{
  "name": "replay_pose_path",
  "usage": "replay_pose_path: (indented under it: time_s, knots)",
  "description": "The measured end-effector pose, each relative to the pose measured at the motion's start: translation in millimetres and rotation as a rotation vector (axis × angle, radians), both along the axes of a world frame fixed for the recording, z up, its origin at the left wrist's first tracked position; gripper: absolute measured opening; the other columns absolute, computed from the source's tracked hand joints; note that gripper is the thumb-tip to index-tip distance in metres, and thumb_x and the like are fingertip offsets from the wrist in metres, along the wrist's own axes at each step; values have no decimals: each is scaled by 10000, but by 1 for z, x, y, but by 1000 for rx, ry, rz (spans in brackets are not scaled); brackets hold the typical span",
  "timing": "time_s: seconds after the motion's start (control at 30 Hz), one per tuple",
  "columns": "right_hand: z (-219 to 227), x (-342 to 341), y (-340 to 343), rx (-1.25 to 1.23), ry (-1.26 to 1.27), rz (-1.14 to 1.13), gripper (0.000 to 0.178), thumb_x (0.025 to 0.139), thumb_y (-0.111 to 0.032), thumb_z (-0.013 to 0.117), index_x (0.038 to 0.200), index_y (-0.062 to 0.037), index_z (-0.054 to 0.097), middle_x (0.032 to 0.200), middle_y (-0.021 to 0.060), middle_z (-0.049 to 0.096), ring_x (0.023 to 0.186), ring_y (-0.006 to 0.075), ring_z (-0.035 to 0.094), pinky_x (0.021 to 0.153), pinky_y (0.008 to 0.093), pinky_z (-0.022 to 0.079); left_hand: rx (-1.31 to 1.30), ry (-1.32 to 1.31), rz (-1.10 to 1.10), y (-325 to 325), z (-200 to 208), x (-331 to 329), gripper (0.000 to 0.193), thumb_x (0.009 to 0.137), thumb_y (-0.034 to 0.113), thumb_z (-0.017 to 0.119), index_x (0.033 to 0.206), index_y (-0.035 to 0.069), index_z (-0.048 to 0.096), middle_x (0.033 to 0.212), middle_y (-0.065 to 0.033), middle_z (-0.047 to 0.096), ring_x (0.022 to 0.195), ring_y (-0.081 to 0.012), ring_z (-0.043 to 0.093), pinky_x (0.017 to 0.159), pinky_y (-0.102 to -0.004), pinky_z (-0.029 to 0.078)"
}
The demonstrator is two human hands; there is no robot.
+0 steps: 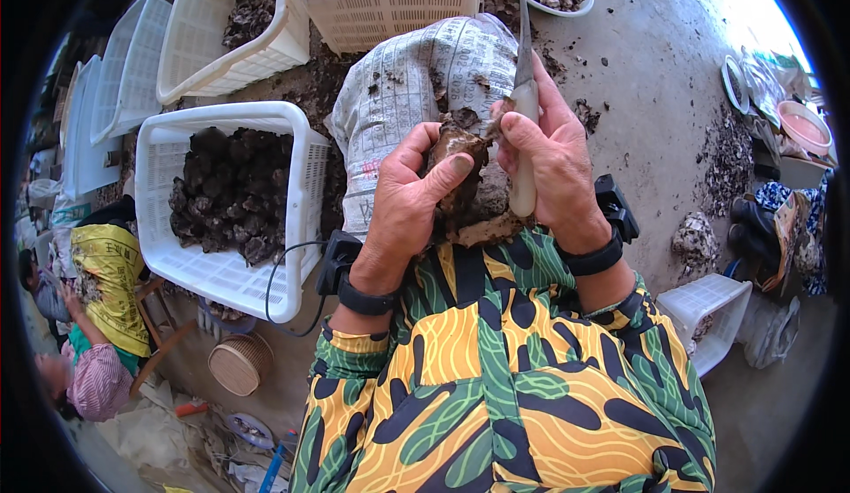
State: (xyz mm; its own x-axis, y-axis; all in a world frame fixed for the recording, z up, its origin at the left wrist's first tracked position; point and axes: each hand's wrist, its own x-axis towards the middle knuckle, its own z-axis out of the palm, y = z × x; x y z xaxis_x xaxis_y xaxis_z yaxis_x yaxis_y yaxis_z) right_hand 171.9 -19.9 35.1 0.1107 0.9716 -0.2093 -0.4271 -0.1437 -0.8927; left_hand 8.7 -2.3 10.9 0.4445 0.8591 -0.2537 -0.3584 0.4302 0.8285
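My left hand (409, 187) is closed around a rough, dark brown lump (458, 143), its thumb pressed on the upper side. Its exact kind is not clear. In my right hand (560, 161) is a knife (524, 59) with a pale handle, its narrow blade pointing away from me. The right thumb and fingers pinch at the lump's right edge, where a small scrap shows. Both hands meet over my lap, above a white woven sack (385, 94) with printing and dark crumbs on it.
A white crate (305, 174) of dark lumps stands left of the sack. Behind are another crate (181, 68) and a basin (580, 1), both holding dark pieces. A small white basket (708, 307) sits at right. A person (106, 373) works at far left, near a wicker basket (241, 363).
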Motion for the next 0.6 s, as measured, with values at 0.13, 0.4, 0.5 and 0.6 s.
replay_pose_path:
  time_s: [0.13, 0.4, 0.5, 0.6]
  knots:
    - [0, -4, -3, 84, -338, 44, 735, 881, -30, 607, 1504, -85, 220, 991, 4, 578, 750, 25, 528, 634, 154, 475, 56, 89, 6, 3, -1, -1, 230, 872, 121, 682, 1054, 25, 578, 917, 15, 618, 804, -44, 538, 714, -201, 455]
    - [3, -4, -1, 5, -279, 30, 715, 837, -12, 615, 1475, -50, 294, 862, 16, 576, 665, 53, 515, 578, 192, 460, 46, 78, -55, 3, 0, -1, 237, 856, 99, 688, 1055, 17, 588, 931, 0, 623, 820, -54, 549, 739, -208, 462]
    - [5, -5, 0, -67, -44, 9, 710, 847, -5, 600, 1478, -53, 280, 820, 9, 572, 583, 47, 493, 482, 186, 406, -59, -123, -29, 0, -3, 2, 251, 876, 98, 665, 1096, 16, 576, 970, -18, 634, 843, -76, 574, 779, -225, 475]
    - [5, -6, 3, -70, -25, 0, 706, 857, -2, 585, 1483, -53, 262, 815, 11, 563, 584, 53, 493, 475, 198, 411, -155, -302, -8, -2, -9, 2, 260, 900, 114, 642, 1125, 13, 560, 1012, -41, 644, 884, -114, 609, 820, -266, 494]
